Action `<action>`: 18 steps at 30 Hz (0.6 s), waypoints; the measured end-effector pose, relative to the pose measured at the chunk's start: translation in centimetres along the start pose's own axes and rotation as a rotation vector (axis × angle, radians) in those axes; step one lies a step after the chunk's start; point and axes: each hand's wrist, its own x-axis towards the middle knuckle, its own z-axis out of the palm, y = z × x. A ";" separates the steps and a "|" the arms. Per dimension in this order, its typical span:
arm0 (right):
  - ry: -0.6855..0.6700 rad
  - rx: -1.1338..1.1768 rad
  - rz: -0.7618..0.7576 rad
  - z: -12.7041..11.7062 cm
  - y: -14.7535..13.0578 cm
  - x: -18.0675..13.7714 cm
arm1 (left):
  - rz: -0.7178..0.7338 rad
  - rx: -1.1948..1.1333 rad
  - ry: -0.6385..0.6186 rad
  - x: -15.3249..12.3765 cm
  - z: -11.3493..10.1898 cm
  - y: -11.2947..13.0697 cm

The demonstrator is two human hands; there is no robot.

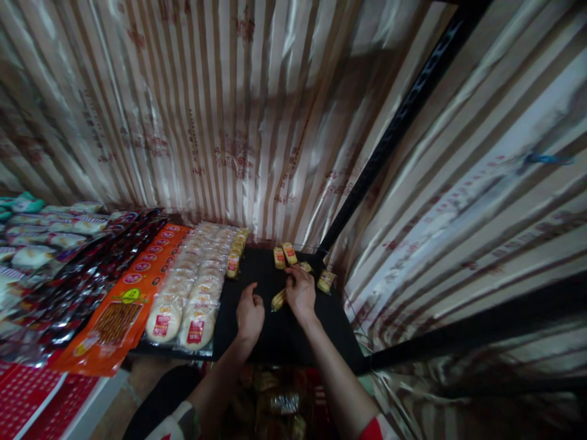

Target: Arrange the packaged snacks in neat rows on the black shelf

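My left hand (pixel 251 313) hovers over the black shelf (pixel 257 348), with its thumb apart from its loosely bent fingers and nothing visible in it. To its right, my right hand (pixel 301 292) reaches farther in, fingers bent downward among small yellow wrapped snacks; what is under the fingertips is hidden. Just beyond those fingertips two wrapped snacks (pixel 285 255) with red labels stand side by side. One yellow packet (pixel 278 300) lies left of the right palm, another packet (pixel 306 266) shows partly behind the knuckles, and a third packet (pixel 326 281) lies to the right.
Left of my hands run a short row of yellow packets (pixel 234 256), two rows of round white wrapped cakes (pixel 199 324), orange bags (pixel 117 315) and dark shiny packs (pixel 77 299). A black post (pixel 367 177) rises at the back right corner before striped sheeting (pixel 220 110). Packets lie below the shelf.
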 end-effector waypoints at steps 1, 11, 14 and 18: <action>-0.024 -0.018 0.019 -0.2 0.6 -0.2 | 0.019 0.021 -0.025 -0.4 0.2 0.1; -0.245 0.107 0.136 -0.4 3.4 -1.7 | 0.110 0.161 -0.246 -2.2 1.9 0.8; -0.256 0.163 0.115 -0.2 3.3 -1.9 | 0.137 0.145 -0.262 -2.4 2.3 0.8; -0.241 0.173 0.123 -0.1 2.6 -2.1 | 0.053 0.147 -0.327 -2.8 1.9 1.2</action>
